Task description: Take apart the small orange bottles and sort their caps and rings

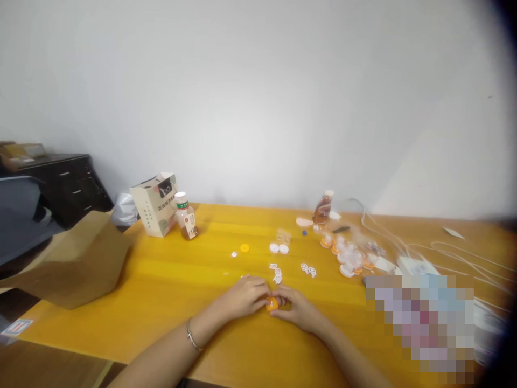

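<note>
Partly hidden, a small round orange piece (272, 304) sits between the left hand (242, 297) and right hand (297, 309), both closed on it; which way it points, or any long axis, cannot be told.

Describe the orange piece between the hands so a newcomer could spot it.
On the yellow wooden table, find where the left hand and right hand meet. The small rounded orange piece sits between their fingers, partly hidden; unlike the orange-and-white pieces clustered to the right, it alone is held.

The hands (244, 296) (299, 311) hide the small orange object (272, 304) (shape unclear).
</note>
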`<action>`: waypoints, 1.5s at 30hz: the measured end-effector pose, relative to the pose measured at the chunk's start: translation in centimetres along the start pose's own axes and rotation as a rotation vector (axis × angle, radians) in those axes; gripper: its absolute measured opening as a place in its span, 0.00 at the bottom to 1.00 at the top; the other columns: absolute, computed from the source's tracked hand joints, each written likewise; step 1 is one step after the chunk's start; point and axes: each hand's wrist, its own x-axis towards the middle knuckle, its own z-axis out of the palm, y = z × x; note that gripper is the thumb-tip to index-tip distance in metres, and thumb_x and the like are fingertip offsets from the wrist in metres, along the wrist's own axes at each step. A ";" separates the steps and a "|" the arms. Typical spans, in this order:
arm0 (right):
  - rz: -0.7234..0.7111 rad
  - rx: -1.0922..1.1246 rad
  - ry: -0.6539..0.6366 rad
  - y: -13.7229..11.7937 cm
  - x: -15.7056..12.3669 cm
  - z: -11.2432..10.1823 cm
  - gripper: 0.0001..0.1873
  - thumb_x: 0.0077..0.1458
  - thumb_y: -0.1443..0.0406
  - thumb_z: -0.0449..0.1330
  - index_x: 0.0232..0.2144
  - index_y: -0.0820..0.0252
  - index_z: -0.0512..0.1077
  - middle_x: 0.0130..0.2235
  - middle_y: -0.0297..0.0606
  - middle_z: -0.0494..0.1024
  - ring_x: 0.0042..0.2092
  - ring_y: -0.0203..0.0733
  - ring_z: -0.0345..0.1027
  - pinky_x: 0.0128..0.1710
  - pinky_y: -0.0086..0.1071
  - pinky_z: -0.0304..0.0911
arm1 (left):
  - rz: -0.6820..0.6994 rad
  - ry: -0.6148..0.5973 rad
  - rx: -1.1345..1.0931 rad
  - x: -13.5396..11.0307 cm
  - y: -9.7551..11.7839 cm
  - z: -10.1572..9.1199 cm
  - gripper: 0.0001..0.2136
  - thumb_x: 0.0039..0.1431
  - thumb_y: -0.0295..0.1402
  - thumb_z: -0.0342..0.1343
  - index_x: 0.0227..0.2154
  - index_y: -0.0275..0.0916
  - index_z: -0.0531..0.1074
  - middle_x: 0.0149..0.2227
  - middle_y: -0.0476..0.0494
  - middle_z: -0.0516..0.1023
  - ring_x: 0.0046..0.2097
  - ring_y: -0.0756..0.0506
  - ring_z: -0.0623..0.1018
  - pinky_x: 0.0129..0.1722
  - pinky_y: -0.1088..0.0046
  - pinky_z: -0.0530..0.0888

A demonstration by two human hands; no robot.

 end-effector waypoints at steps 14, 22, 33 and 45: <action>-0.023 -0.024 0.008 -0.1 0.1 0.0 0.10 0.45 0.58 0.61 0.25 0.59 0.70 0.27 0.33 0.67 0.32 0.38 0.61 0.33 0.29 0.59 | 0.129 0.037 0.241 -0.1 -0.3 1.8 0.10 0.62 0.33 0.42 0.34 0.38 0.68 0.31 0.47 0.69 0.32 0.50 0.68 0.33 0.73 0.60; -0.023 0.009 0.019 0.1 0.1 0.2 0.10 0.46 0.59 0.60 0.30 0.59 0.70 0.27 0.33 0.68 0.31 0.37 0.61 0.33 0.29 0.60 | 0.047 0.033 0.140 -0.2 0.1 1.4 0.09 0.61 0.34 0.44 0.34 0.39 0.68 0.32 0.47 0.70 0.34 0.50 0.70 0.35 0.73 0.61; 0.003 0.108 0.138 -0.2 0.1 0.0 0.16 0.46 0.56 0.60 0.36 0.59 0.71 0.27 0.33 0.67 0.29 0.35 0.60 0.31 0.29 0.60 | 0.170 0.057 -0.025 -0.5 -0.3 -1.2 0.09 0.61 0.35 0.45 0.36 0.39 0.70 0.36 0.43 0.72 0.40 0.49 0.70 0.41 0.73 0.62; 0.114 0.176 0.293 0.4 0.1 -0.1 0.22 0.51 0.53 0.53 0.45 0.58 0.67 0.27 0.32 0.67 0.29 0.35 0.61 0.32 0.30 0.62 | -0.177 0.249 0.188 -0.5 -7.0 -4.5 0.11 0.61 0.33 0.43 0.35 0.39 0.70 0.37 0.42 0.72 0.40 0.47 0.69 0.39 0.72 0.61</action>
